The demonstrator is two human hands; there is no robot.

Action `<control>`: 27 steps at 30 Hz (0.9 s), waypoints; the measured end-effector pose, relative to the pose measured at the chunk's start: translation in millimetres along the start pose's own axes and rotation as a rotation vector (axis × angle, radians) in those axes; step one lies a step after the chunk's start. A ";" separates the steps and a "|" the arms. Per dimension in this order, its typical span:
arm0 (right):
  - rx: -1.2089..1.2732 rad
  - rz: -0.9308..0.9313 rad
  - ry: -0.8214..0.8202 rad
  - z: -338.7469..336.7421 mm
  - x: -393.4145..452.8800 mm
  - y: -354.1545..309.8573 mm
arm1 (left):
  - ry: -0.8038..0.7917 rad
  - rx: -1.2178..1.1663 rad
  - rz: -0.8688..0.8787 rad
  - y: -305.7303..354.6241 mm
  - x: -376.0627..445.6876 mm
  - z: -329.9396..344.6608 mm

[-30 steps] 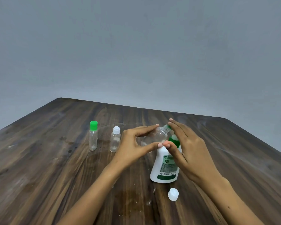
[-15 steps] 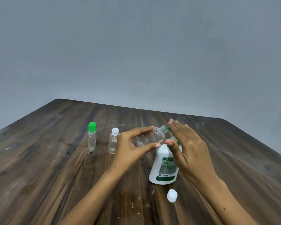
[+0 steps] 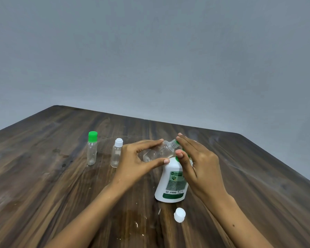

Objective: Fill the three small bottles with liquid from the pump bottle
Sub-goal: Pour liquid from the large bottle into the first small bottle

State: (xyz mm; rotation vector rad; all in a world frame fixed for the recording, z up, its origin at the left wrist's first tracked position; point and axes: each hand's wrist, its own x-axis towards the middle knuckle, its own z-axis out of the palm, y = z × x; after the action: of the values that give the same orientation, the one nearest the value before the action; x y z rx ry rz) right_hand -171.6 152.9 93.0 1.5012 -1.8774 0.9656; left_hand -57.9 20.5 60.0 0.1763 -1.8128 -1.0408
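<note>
Two hands (image 3: 132, 161) at pump bottle (image 3: 172, 185)

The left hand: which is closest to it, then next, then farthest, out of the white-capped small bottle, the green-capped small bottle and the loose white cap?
From the left hand, head view:
1. White-capped small bottle, standing just to its left.
2. Green-capped small bottle, further left on the table.
3. Loose white cap, lying near the person, in front of the pump bottle.

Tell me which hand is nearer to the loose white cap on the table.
Right. The right hand is over the pump bottle, just beyond the loose white cap; the left hand is farther left, gripping the small open bottle.
</note>
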 end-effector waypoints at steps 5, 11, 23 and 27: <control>0.009 -0.017 -0.017 -3.4 3.2 -0.9 | 0.014 -0.017 -0.009 0.6 -0.7 0.4; -0.001 0.001 0.041 5.7 -2.1 1.5 | 0.010 0.002 -0.018 -2.1 -1.6 0.4; 0.012 -0.009 0.093 8.2 -5.0 2.0 | 0.024 0.020 -0.011 -4.1 -1.0 0.6; 0.016 -0.040 0.042 2.8 -1.3 3.6 | 0.028 0.015 -0.014 -2.8 -1.6 0.3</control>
State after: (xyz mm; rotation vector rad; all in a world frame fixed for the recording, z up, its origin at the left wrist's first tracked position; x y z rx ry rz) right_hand -174.7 151.9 89.6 1.5106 -1.8077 0.9885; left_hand -58.2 19.7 56.9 0.2118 -1.7972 -1.0297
